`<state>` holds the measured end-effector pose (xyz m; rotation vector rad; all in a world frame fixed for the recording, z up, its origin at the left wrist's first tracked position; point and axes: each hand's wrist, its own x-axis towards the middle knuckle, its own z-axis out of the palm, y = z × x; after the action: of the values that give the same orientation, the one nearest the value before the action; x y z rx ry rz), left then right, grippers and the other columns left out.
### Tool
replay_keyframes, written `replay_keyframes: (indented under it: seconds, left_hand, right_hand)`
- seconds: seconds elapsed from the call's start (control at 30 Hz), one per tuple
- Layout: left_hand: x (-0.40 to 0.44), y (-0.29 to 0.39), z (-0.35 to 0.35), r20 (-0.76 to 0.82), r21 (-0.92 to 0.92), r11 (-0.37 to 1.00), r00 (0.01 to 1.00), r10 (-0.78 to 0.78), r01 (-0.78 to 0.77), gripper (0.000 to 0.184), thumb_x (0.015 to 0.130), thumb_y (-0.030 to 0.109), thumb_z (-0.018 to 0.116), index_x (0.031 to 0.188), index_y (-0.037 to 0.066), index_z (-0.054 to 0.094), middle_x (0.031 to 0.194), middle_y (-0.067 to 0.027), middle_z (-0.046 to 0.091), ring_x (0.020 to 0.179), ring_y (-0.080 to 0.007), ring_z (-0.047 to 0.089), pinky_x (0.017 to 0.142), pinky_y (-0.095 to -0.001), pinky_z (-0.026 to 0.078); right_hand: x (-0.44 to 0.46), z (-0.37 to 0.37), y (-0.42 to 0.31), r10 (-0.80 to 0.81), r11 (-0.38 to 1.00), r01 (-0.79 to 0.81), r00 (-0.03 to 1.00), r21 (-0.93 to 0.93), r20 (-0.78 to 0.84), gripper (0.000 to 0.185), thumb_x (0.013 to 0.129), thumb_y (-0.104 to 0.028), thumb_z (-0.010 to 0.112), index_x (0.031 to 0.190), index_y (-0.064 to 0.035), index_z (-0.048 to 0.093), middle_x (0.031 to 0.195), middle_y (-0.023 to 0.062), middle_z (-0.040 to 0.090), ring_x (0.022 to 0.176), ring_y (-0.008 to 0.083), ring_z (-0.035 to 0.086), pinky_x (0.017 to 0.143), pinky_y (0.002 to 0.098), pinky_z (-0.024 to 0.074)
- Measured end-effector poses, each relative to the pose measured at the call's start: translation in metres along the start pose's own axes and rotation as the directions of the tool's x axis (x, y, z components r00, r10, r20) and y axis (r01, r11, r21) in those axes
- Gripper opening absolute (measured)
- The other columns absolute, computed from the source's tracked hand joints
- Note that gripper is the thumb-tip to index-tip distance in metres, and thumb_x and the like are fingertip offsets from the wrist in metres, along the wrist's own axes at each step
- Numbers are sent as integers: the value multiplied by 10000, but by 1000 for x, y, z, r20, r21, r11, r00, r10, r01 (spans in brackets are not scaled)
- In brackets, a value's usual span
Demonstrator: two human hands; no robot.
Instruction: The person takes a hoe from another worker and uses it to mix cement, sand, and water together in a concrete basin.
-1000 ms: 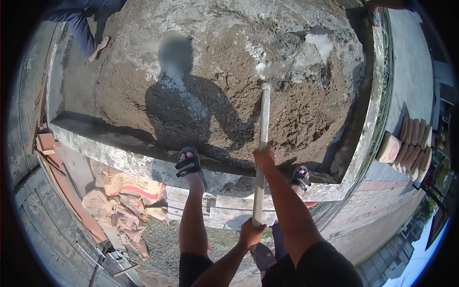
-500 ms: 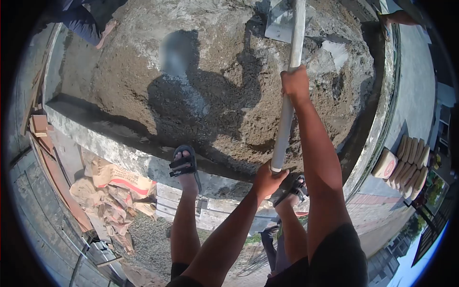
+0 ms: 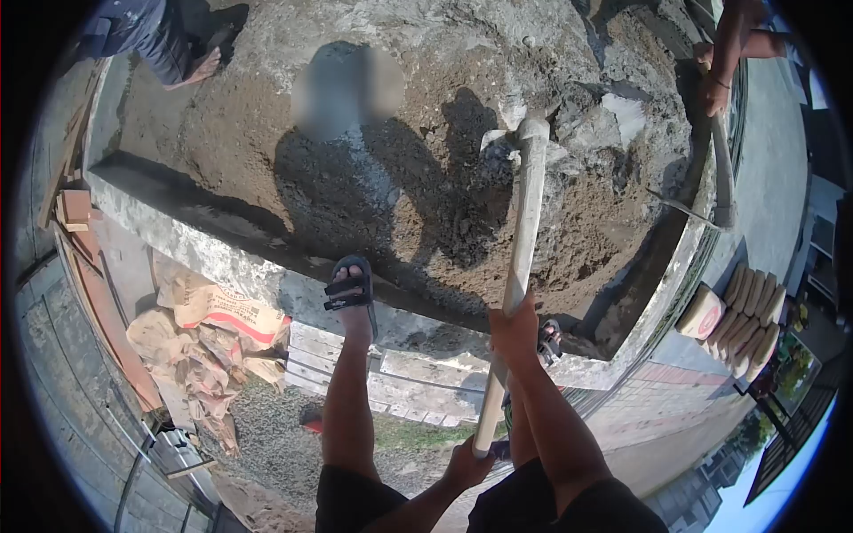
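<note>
Far to the left of both hands, one bare foot (image 3: 197, 71) of a person rests inside one walled trough (image 3: 204, 258), which holds one mound of brown and grey mix (image 3: 227, 138). Nearer, crumpled sacks (image 3: 209, 333) overlap too much to count. One sandal (image 3: 351, 289) sits on the wall. The left hand (image 3: 468, 464) is clenched round the lower handle of one hoe (image 3: 524, 209); the right hand (image 3: 515, 330) grips higher up, the blade beyond both, at the mound. Just right is a second sandal (image 3: 549, 342). Farther right, another person's two hands (image 3: 714, 94) grasp a second hoe (image 3: 721, 169), near stacked, filled bags (image 3: 742, 324).
</note>
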<state>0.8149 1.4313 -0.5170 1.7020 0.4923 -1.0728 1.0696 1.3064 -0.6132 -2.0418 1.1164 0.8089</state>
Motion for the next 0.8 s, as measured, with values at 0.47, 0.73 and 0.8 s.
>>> replay_keyframes:
  seconds: [0.47,0.73,0.8]
  left_hand:
    - [102,37,-82,64,-75,961,963,-261,266,511,773,357,806,1035,-18,580,853,-195,682,790,-351,684,698,-427,529]
    - [-21,2,-73,52,23,970,969,-243,242,446,795,181,693,1185,7,565,884,-244,691,829,-429,682,718,-474,552]
    - [-9,6,-64,-5,30,995,995,-97,97,431,802,168,676,1187,11,562,883,-228,690,836,-405,691,734,-447,559]
  right_hand:
    - [154,155,-1,-77,996,81,991,-30,109,434,788,-96,640,1103,151,473,772,213,626,531,290,657,441,423,513]
    - [-26,74,-8,58,985,-74,993,157,103,420,783,-119,649,1114,37,442,731,193,614,508,277,643,450,395,517]
    - [-35,34,-56,-89,964,76,995,254,40,421,799,-44,599,1168,15,405,636,110,527,399,213,555,352,369,448]
